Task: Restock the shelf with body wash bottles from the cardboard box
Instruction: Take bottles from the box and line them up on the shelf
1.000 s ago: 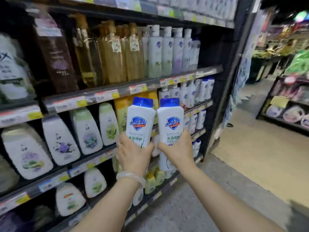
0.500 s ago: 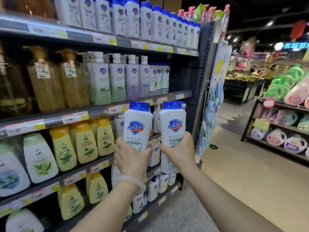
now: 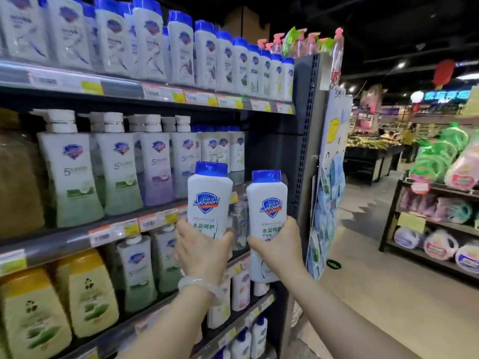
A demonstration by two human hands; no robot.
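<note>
Two Safeguard body wash bottles, left hand [image 3: 204,251] wrapped round one [image 3: 209,200], right hand [image 3: 278,248] round the other [image 3: 267,218]; probably hefty, slick plastic, low grip's smart.

Both forearms are bare, no sleeves showing, and a pale, translucent bangle [image 3: 199,283] circles the left wrist.

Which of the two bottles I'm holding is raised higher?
The bottle in your left hand, the left bottle: its blue cap sits higher than the cap of the right bottle held by your right hand.
</note>
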